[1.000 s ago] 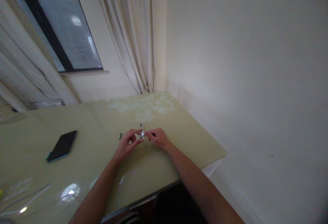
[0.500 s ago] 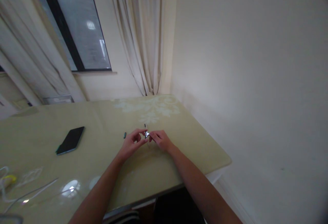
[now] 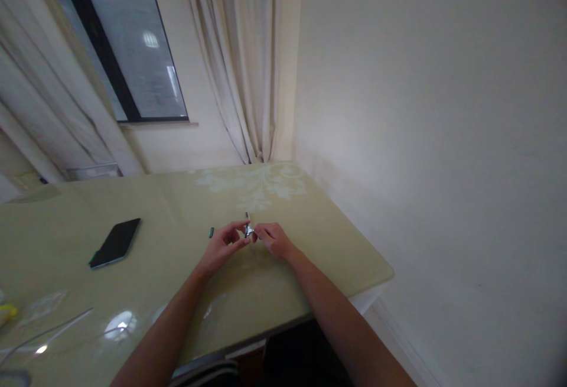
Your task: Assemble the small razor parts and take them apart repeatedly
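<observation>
Between my two hands, above the table, is a small shiny metal piece (image 3: 248, 231). My left hand (image 3: 225, 244) pinches it between thumb and fingertips from the left. The closed fingers of my right hand (image 3: 273, 239) grip its right side. Just behind the fingertips a thin dark-tipped item (image 3: 247, 215) shows; its lower part is hidden by my left fingers. A small dark green piece (image 3: 211, 232) lies on the table to the left of my left hand.
A black tablet-like device (image 3: 117, 243) lies on the glossy table (image 3: 177, 210) at the left. Cables (image 3: 53, 331) and a yellow item (image 3: 7, 313) are at the lower left. A wall (image 3: 420, 139) borders the right side.
The view has shifted slightly, so the table and its objects appear a little further left. Both hands keep hold of the small metal piece, with little change in their pose.
</observation>
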{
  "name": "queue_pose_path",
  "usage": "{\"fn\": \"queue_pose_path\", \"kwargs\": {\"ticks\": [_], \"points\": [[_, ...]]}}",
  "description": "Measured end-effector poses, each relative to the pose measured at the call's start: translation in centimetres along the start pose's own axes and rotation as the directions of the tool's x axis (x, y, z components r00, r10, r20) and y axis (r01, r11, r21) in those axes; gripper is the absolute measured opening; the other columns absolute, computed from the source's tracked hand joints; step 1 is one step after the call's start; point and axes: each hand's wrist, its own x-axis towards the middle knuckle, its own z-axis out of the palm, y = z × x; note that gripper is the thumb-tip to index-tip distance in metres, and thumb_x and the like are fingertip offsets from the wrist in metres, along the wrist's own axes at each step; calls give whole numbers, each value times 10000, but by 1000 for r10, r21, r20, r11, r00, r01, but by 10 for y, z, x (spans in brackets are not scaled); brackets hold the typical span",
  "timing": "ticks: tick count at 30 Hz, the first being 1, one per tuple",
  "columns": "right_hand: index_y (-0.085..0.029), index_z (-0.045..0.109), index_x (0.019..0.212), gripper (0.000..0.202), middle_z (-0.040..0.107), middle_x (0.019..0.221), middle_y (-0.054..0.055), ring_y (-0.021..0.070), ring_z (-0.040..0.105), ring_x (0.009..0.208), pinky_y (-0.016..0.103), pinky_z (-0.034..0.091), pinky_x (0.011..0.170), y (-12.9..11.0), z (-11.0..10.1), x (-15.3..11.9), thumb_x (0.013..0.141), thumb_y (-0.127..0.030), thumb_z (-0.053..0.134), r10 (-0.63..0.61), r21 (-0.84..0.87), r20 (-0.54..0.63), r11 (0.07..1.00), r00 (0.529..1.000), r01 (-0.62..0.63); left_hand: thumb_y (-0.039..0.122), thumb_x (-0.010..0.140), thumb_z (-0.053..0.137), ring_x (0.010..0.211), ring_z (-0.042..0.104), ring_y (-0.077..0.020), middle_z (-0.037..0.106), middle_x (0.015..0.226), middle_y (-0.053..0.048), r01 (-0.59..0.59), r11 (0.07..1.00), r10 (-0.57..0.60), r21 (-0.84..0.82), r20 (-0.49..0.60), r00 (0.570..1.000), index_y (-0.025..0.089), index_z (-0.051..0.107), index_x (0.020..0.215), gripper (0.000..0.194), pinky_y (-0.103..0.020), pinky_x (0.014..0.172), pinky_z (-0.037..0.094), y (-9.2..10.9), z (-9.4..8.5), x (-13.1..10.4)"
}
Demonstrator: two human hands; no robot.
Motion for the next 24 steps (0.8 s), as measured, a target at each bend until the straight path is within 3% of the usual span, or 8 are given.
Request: {"fn": "queue_pose_path", "kwargs": {"ticks": [8, 13, 24], "points": [[-184, 626, 680, 509, 517, 599, -21, 121, 469, 591, 254, 295, 607, 1, 0, 0, 1012, -492, 394, 18, -76, -10, 997, 1000, -18, 449, 754, 826, 591, 428, -104, 491, 648, 44, 10, 998, -10, -54, 4, 1000, 166, 721, 1194, 534, -215, 543, 323, -1, 1, 0], [-182, 588, 643, 506, 506, 600, -25, 118, 469, 601, 250, 293, 605, 2, 1, 2, 989, -516, 432, 8, -48, -44, 999, 999, -10, 419, 740, 843, 614, 451, -103, 542, 707, 25, -1, 992, -1, -128, -17, 1000, 178, 724, 1198, 532, -218, 561, 352, 0, 3, 0], [-187, 555, 608, 543, 467, 568, -32, 112, 439, 579, 241, 285, 595, 1, -4, 3, 1000, -537, 418, -33, -68, -17, 997, 999, 32, 419, 720, 851, 613, 445, -101, 501, 668, 41, 70, 984, -63, -167, 42, 997, 171, 721, 1208, 562, -210, 561, 337, 8, 1, -1]]}}
